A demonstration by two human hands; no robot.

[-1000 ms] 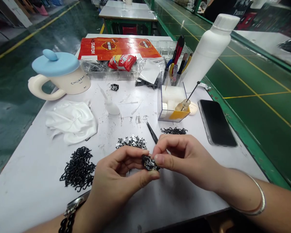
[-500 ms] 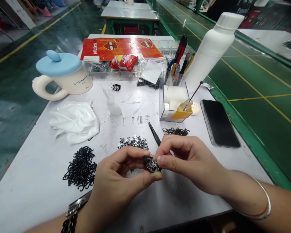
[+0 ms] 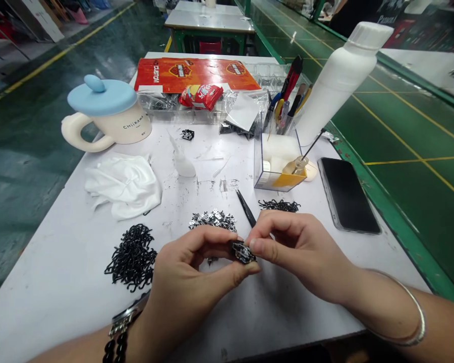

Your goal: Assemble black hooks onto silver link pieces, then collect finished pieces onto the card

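A small black-and-silver piece (image 3: pixel 243 252), perhaps a miniature car part, sits between the thumb and fingers of my left hand (image 3: pixel 196 272). My right hand (image 3: pixel 295 252) is closed in a pinch at the right end of that piece, with thumb and forefinger pressed together against it. Anything smaller between those fingertips is hidden. Just behind my hands lies a heap of small silver-and-black parts (image 3: pixel 213 220). Black tweezers (image 3: pixel 245 206) rest on the table behind my right fingers. Left of my left hand is a pile of black hook-shaped parts (image 3: pixel 132 257).
A second pile of black hooks (image 3: pixel 279 205) lies beyond my right hand, near a phone (image 3: pixel 348 194). Further back stand a clear box (image 3: pixel 274 189) with a small bottle, a white bottle (image 3: pixel 340 75), a dropper bottle (image 3: pixel 184 165) and a lidded mug (image 3: pixel 113 126). A white cloth (image 3: pixel 124 184) lies left.
The view has shifted slightly, so everything appears a little further right. Both hands keep their hold on the small piece, which seems slightly turned.
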